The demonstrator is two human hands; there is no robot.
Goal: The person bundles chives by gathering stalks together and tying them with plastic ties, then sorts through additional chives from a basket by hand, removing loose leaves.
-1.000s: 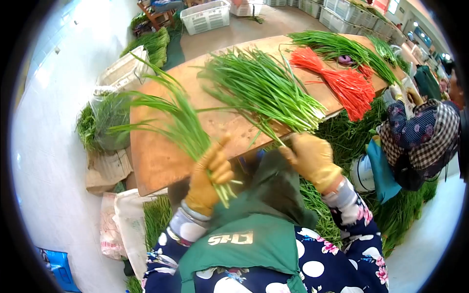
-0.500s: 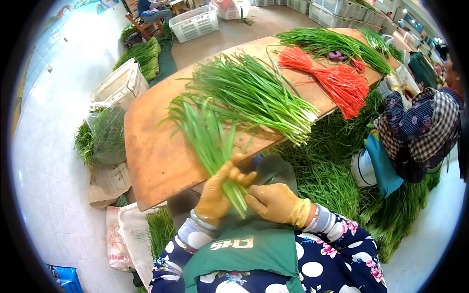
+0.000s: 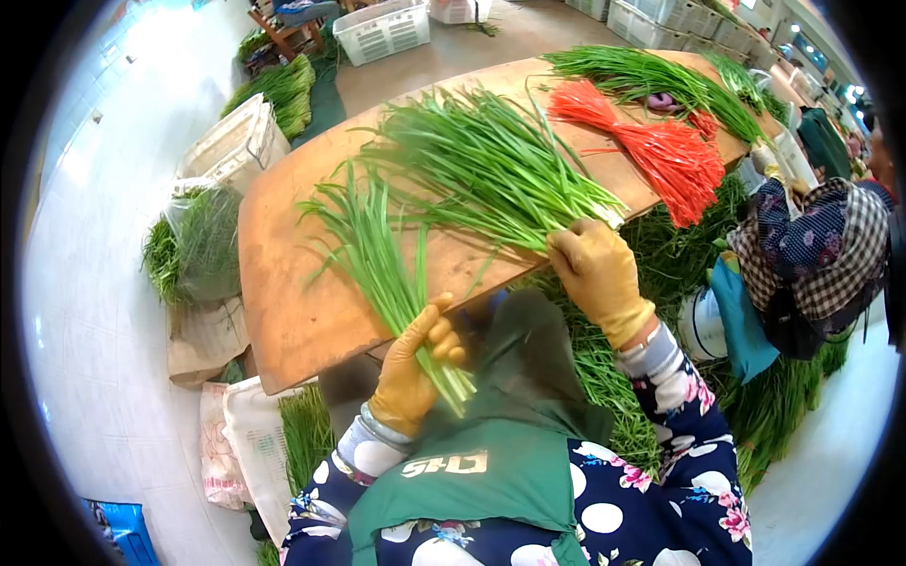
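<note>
My left hand (image 3: pixel 415 363), in a yellow rubber glove, is wrapped round a small bunch of garlic chives (image 3: pixel 377 259). The white stem ends point down toward my lap, and the leaf tips spread over the wooden table (image 3: pixel 293 274). A larger pile of garlic chives (image 3: pixel 481 165) lies across the table, stems to the right. At those stem ends is my gloved right hand (image 3: pixel 599 274), its fingers closed on some of the stems. How many it pinches is hidden. Red plastic ties (image 3: pixel 651 151) lie beyond the pile.
Loose greens (image 3: pixel 604 377) are heaped on the floor right of my knees. A co-worker (image 3: pixel 802 245) sits at the right, near a white bucket (image 3: pixel 703 325). White crates (image 3: pixel 382 33) stand behind the table, and a bag of greens (image 3: pixel 203 245) at the left.
My right hand has moved from beside the held bunch, up and right to the pile's stem ends. My left hand keeps the bunch, shifted slightly left.
</note>
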